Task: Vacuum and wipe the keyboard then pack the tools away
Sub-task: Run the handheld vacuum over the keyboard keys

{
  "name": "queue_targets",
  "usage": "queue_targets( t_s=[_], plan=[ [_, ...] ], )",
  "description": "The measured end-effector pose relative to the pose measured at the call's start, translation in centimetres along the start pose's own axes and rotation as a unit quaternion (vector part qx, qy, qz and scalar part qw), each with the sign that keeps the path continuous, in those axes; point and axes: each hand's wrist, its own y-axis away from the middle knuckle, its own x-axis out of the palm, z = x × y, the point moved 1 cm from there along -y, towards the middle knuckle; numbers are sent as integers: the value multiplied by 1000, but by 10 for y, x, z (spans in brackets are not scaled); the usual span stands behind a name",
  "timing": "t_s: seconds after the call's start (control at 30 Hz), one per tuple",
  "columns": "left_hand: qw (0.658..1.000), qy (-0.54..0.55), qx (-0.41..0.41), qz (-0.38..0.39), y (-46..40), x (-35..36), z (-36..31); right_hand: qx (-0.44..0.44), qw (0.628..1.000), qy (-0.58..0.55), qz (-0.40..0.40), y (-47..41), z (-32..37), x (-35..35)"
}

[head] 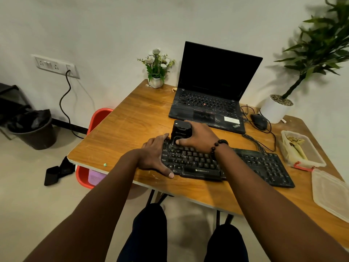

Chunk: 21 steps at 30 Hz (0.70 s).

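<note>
A black keyboard point(251, 165) lies across the middle of the wooden table point(122, 133). My right hand point(200, 137) grips a small black handheld vacuum point(181, 130), which stands upright on the keyboard's far left keys. My left hand point(156, 156) holds the keyboard's left end, fingers over its far corner and thumb along the front edge. A clear plastic box point(302, 163) at the right holds a yellowish cloth point(296, 146). Its loose lid point(330, 193) lies nearer me at the table's right edge.
An open black laptop point(213, 95) stands behind the keyboard, with a wired mouse point(258, 121) to its right. A small flower pot point(156, 72) and a large potted plant point(277, 108) sit at the back. A red chair point(98, 118) and a dark bin point(35, 129) stand left of the table.
</note>
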Motion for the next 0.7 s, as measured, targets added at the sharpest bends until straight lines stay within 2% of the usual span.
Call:
queue_targets(
  t_s=[0.13,0.3,0.5,0.7],
  plan=[
    [1000,-2,-17,0,0,0,1,-34,998,1,61,0,1,16],
    [1000,-1,-8,-3,0,1,2,-48,979,166,108,-8,2,-1],
    [1000,-1,-20,1,1,0,1,-60,991,63,97,-2,3,11],
    [1000,13,-1,-5,2,1,1,-34,984,142,102,-3,-9,-9]
  ],
)
